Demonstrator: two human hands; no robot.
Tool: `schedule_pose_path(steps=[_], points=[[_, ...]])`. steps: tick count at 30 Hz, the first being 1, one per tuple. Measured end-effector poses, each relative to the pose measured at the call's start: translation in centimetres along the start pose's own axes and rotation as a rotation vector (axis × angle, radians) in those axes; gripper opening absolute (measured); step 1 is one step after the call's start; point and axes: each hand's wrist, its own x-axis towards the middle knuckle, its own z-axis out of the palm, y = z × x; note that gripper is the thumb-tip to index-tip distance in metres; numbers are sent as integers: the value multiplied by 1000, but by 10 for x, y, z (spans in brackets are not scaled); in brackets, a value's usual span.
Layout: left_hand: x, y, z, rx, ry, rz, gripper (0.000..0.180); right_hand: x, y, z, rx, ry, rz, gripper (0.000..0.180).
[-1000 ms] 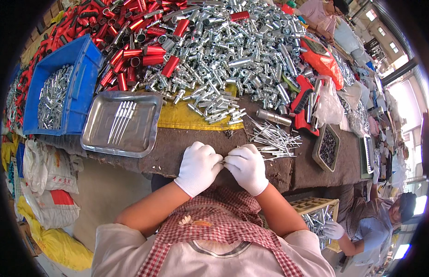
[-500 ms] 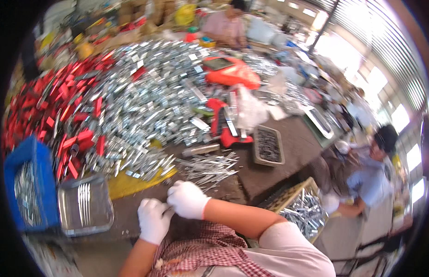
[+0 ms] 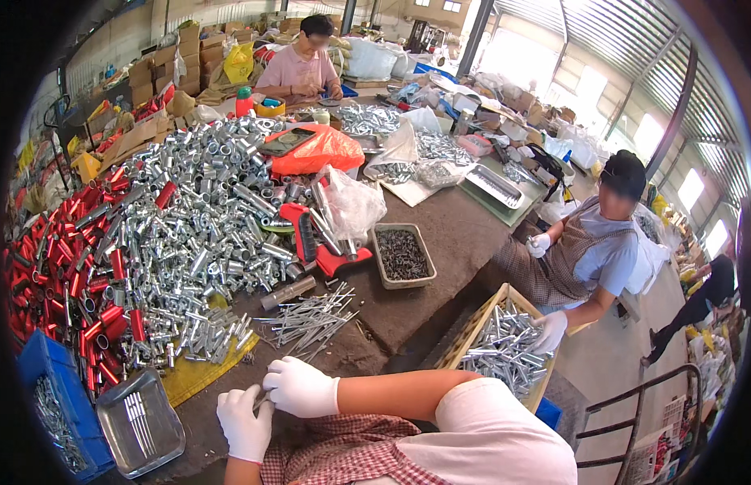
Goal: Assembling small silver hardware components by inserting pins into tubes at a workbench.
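- Foremost, at the worktop's [image 3: 464,234] near edge: left hand [image 3: 244,424] and right hand [image 3: 301,388], white-gloved, fingers curled and meeting; whether they grip anything cannot be told.
- Just beyond the right hand, inward from that edge: loose heap of thin metal rods [image 3: 315,320].
- Toward the near left corner: metal tray [image 3: 168,430], bearing a row of slender pins [image 3: 139,420], beside a blue bin [image 3: 78,404].

Red-checked apron [image 3: 351,444]; white gloves [image 3: 301,386]; co-worker's apron [image 3: 587,246] perhaps brown-checked.
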Motion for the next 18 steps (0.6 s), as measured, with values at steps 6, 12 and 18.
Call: schedule_pose_path(steps=[6, 12, 18], points=[[-2, 4, 13, 212, 3, 144, 16, -12, -3, -8, 190, 364, 46, 16], [6, 6, 16, -43, 51, 150, 10, -18, 1, -19, -24, 74, 130, 16], [-11, 2, -48, -343, 161, -20, 15, 10, -24, 0, 324, 84, 128, 12]])
